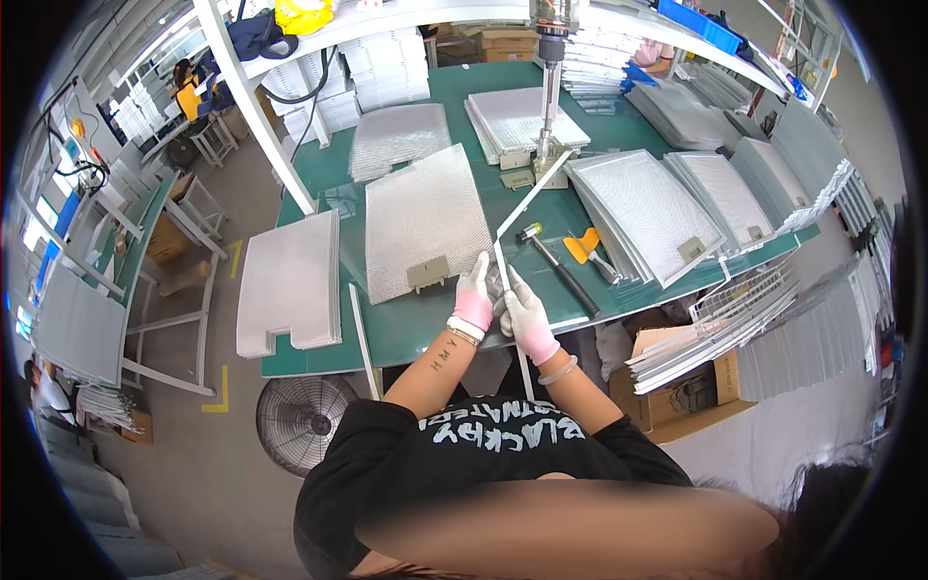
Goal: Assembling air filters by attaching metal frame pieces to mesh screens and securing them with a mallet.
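A thin white strip (533,196) with a bend in it runs from beside the press base, past my fingers, down toward my shirt. My right hand (530,321), in a white and pink glove, is closed on this strip at the table's front edge. Close beside it, my left hand (474,298), gloved alike, also has its fingers closed against the strip; some fingertips overlap and are hidden. Left of the strip lies a silver mesh panel (425,217) with a beige tab (428,274) on its near edge. A hammer (565,275) and an orange-handled tool (583,246) lie to the right.
A vertical press (548,106) stands at the back middle of the green table (406,329). Stacked panels (290,275) sit left, with more panels (648,208) right. Another white strip (362,333) overhangs the front edge. Below are a fan (307,425) and a cardboard box (691,411).
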`<state>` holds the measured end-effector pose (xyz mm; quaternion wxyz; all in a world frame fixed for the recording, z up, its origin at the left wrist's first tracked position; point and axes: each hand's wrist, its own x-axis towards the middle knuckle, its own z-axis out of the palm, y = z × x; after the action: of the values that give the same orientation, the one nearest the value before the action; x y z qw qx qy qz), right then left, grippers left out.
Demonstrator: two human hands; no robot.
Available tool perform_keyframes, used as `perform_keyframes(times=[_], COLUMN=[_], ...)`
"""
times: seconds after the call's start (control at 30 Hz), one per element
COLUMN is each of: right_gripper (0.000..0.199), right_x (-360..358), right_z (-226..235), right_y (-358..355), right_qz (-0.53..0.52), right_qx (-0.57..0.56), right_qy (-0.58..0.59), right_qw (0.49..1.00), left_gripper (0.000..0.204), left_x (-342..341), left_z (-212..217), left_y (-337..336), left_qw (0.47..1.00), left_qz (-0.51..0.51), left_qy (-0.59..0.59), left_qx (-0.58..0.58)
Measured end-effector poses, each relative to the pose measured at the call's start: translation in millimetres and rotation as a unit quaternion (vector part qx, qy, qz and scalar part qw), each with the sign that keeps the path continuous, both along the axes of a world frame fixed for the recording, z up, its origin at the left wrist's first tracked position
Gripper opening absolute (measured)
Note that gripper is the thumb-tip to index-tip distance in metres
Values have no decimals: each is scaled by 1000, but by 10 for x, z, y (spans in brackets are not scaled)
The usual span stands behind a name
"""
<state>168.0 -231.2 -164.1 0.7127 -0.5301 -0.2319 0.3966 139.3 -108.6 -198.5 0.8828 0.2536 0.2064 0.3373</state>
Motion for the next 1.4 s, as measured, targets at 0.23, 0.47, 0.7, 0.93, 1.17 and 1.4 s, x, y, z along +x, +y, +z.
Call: perform_keyframes(times=[0.23,0.47,0.7,0.93,1.17,1.4], right_gripper=[52,43,11,11,12,17], right_x=[45,687,914,722,623,483], right_z=[30,-33,-24,65,261,324], right_y=[117,788,662,632,274,-102], right_qz=[24,-2,108,145,115,85], right_qx=[-10,-7,-105,-25,-16,65], right_qy=[-21,-355,-5,46,11,-1], right_qw=[999,935,989,988,993,994], left_gripper=[27,28,38,61,95,43], left_x=[33,-93,-1345,-1936,-1983,-1917], left_z=[-34,-134,555,295,515,806], left_y=[155,-71,243,1285,1020,565], left_qw=[998,993,795,983,947,926], left_qz=[12,-112,-52,1,-18,101], left_qy=[17,-31,262,20,40,141], left_qx=[60,8,544,180,317,335])
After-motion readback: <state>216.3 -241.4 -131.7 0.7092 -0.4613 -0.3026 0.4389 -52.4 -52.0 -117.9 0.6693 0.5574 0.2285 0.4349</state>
